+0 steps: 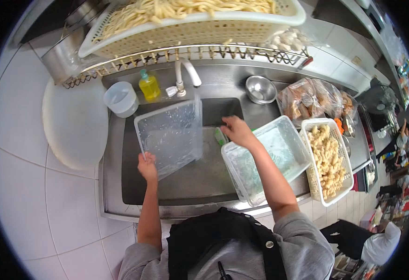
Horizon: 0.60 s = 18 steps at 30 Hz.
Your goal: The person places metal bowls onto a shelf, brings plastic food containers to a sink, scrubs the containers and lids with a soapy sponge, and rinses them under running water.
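Observation:
My left hand (147, 167) grips the near left edge of a clear plastic bin (169, 137), which is tilted in the steel sink (181, 189) below the white faucet (185, 77). Drops and streaks of water show on the bin. Over the sink's right side is my right hand (236, 129), its fingers curled, beside a green and white item (220, 136); whether it touches that item I cannot tell. Under my right forearm a second clear bin (279, 151) with cloudy, pale contents rests across the sink's right edge.
Behind the sink stand a translucent tub (121, 99), a yellow soap bottle (149, 87) and a metal bowl (261, 89). A basket of ginger (326, 158) and plastic bags (314, 98) lie right. A wire rack (167, 53) holds a noodle basket (190, 29). People appear far right.

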Each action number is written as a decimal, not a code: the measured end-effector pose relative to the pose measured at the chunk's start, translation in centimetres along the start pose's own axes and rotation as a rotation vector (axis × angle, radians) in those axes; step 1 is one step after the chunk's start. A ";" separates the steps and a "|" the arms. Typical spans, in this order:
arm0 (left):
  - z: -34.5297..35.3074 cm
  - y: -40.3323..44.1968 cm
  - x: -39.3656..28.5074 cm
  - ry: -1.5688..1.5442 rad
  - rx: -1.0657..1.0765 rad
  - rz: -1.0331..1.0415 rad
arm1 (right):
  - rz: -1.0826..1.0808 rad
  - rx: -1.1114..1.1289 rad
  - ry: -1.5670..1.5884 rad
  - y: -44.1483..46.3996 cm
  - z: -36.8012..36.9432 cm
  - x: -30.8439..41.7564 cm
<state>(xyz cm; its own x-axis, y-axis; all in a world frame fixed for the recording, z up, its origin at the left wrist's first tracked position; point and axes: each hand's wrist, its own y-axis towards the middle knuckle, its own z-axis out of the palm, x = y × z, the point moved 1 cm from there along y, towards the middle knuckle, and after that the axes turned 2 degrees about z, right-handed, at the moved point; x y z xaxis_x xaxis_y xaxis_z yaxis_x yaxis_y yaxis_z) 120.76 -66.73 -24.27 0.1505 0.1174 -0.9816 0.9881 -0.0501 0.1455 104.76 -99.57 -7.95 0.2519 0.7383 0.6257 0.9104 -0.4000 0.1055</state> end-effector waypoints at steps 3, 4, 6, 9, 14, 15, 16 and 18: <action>-1.0 -2.0 -3.1 0.543 -0.068 0.265 | 0.153 0.033 -0.113 -8.2 -0.2 0.3; -1.5 -2.6 -3.3 0.801 -0.090 0.397 | 0.236 0.145 -0.176 -10.7 0.5 0.3; -3.0 -3.3 -3.1 0.877 -0.051 0.501 | 0.329 0.249 -0.229 -15.2 2.2 0.4; -5.4 -4.1 -3.4 0.954 -0.058 0.650 | 0.374 0.315 -0.196 -18.7 4.6 0.2; -9.5 -4.6 -6.1 0.992 -0.217 0.706 | 0.343 0.028 -0.217 -19.6 5.3 0.8; -10.2 -4.8 -7.2 0.998 -0.271 0.669 | 0.333 0.032 -0.212 -19.7 4.9 1.5; -10.8 -4.9 -7.9 1.003 -0.328 0.631 | 0.309 -0.010 -0.171 -19.7 3.8 2.7; -12.3 -4.8 -8.2 0.945 -0.423 0.543 | 0.272 -0.044 -0.128 -19.7 1.3 5.2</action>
<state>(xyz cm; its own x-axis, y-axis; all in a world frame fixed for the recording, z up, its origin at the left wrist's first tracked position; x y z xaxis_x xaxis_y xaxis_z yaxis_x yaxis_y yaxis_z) 115.18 -55.28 -15.46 0.3443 0.8821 -0.3214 0.6919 -0.0070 0.7220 88.58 -87.18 -7.77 0.5268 0.6620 0.5332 0.7894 -0.6136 -0.0180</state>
